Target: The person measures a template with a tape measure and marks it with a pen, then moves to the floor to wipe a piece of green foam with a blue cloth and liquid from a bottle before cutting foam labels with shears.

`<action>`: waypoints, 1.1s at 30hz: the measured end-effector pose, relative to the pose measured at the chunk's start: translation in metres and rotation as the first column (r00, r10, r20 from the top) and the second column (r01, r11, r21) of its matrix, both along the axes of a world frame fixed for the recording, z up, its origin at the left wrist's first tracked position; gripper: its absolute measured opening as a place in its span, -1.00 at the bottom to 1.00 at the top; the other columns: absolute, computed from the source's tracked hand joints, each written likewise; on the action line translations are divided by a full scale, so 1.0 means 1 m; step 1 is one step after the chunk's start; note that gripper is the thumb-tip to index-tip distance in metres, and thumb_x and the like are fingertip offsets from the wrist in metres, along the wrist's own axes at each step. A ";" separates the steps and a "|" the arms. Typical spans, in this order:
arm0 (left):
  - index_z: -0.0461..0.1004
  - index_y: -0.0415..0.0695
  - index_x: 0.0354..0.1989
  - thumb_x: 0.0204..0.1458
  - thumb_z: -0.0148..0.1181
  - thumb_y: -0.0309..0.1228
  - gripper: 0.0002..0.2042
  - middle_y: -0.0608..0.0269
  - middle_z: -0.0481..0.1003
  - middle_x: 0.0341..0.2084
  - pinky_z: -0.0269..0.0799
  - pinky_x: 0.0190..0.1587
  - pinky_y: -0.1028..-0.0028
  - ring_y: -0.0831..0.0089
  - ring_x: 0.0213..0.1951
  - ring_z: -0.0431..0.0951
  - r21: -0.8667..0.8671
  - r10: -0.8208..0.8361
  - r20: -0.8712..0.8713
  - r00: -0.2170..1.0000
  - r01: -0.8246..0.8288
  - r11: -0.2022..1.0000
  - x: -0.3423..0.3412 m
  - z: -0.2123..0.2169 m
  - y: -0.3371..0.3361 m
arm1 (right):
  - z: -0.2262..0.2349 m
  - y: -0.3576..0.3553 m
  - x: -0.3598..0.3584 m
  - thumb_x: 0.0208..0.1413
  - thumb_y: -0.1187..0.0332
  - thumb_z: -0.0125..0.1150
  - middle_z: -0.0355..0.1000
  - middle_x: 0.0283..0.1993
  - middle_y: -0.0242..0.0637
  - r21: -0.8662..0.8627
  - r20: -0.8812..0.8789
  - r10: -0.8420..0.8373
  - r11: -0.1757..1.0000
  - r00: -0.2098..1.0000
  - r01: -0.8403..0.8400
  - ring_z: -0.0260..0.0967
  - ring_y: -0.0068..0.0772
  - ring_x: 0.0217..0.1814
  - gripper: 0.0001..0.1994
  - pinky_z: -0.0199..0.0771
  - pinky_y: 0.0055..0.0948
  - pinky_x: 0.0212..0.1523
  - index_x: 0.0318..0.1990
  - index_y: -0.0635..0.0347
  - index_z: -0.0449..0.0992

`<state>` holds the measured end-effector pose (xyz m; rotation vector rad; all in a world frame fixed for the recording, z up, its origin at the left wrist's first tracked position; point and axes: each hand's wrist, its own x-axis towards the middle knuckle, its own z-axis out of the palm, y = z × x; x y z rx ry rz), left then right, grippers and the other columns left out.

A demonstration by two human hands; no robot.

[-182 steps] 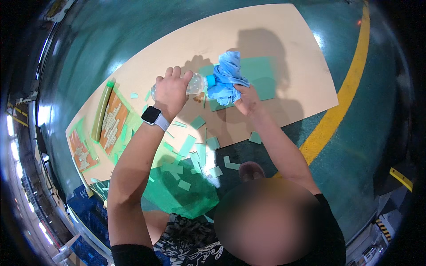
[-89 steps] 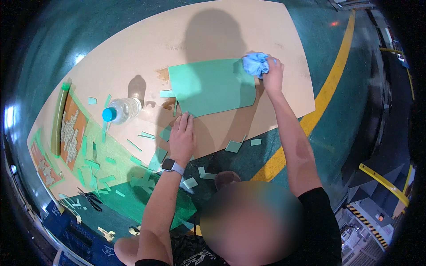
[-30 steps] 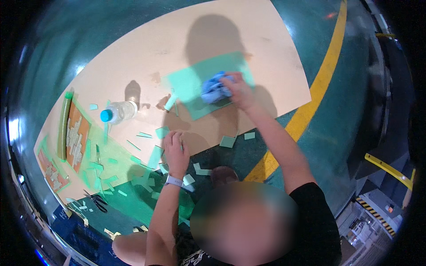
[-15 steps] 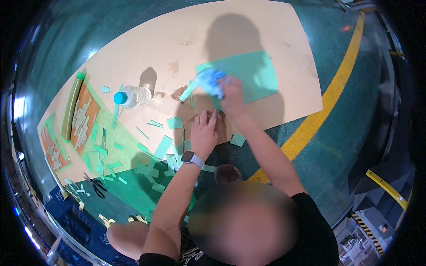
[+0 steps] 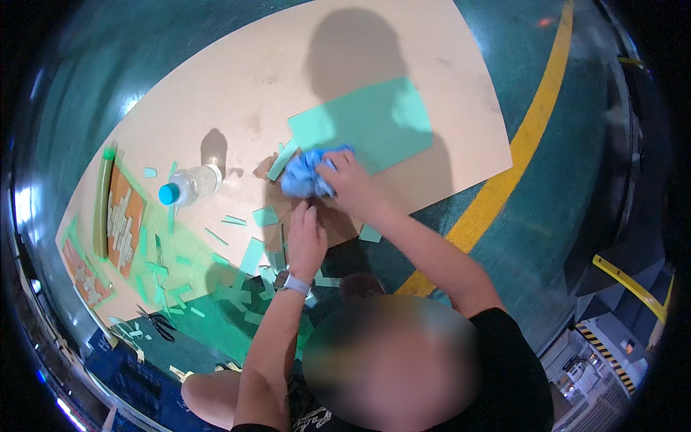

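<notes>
My right hand (image 5: 348,181) is closed on a crumpled blue cloth (image 5: 306,174) over the tan board (image 5: 266,79). The cloth lies at the lower left corner of a large green sheet (image 5: 378,122). Just below the cloth, my left hand (image 5: 307,241) has its fingers drawn together, pointing away from me. A small dark spot shows at its fingertips, but I cannot make out what they pinch. Left of the cloth is a green strip (image 5: 283,160). A green square (image 5: 265,216) lies beside my left hand.
A clear bottle with a blue cap (image 5: 191,185) lies on the board at left. Beyond it are a green roll (image 5: 105,205) and an orange printed sheet (image 5: 126,223). Green scraps (image 5: 252,255) litter the near edge. Black-handled scissors (image 5: 160,325) rest on the floor.
My right hand has drawn the blue cloth left and nearer, off the middle of the green sheet, to just above my left hand. My left fingers are bunched closer together. The view has shifted slightly.
</notes>
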<state>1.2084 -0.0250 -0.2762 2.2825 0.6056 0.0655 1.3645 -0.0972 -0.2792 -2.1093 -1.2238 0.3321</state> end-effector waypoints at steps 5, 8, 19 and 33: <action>0.29 -0.28 -0.01 -0.11 0.00 -0.59 -0.61 -0.11 0.26 -0.03 0.23 0.07 0.21 -0.03 0.02 0.26 -0.017 0.055 -0.045 0.997 -0.056 0.998 -0.009 -0.003 0.002 | 0.027 -0.009 -0.001 -0.23 0.49 0.21 0.26 -0.06 -0.13 0.004 -0.061 -0.025 1.000 0.998 0.025 0.18 -0.03 -0.01 -0.65 0.30 -0.23 -0.03 -0.17 0.12 0.40; 0.29 -0.25 0.01 -0.11 0.00 -0.60 -0.59 -0.10 0.27 -0.05 0.25 0.03 0.19 -0.03 -0.01 0.27 0.091 -0.027 -0.031 0.999 0.030 0.995 0.018 0.013 -0.007 | 0.016 0.005 0.028 -0.24 0.51 0.21 0.26 -0.03 -0.13 0.134 0.121 -0.084 0.989 0.989 0.067 0.19 -0.04 0.02 -0.62 0.32 -0.24 -0.03 -0.14 0.10 0.40; 0.29 -0.05 0.10 -0.24 0.07 -0.63 -0.42 0.01 0.26 -0.10 0.30 -0.03 0.27 0.07 -0.04 0.29 0.220 -0.155 -0.166 0.974 0.189 0.957 0.038 0.016 -0.009 | -0.011 -0.129 0.150 -0.18 0.54 0.11 0.29 -0.03 -0.10 -0.014 0.318 -0.562 0.802 0.763 0.597 0.18 -0.02 0.03 -0.61 0.26 -0.24 0.06 -0.08 0.10 0.44; 0.34 -0.04 0.02 -0.15 0.04 -0.45 -0.56 0.11 0.30 -0.19 0.32 -0.16 0.25 0.16 -0.15 0.34 0.319 -0.293 -0.216 0.931 0.351 0.880 0.075 0.009 -0.039 | -0.014 -0.063 0.089 -0.10 0.41 0.06 0.29 -0.06 -0.19 -0.013 0.338 0.091 0.996 0.937 -0.092 0.22 -0.09 0.07 -0.73 0.37 -0.24 -0.05 -0.16 0.06 0.42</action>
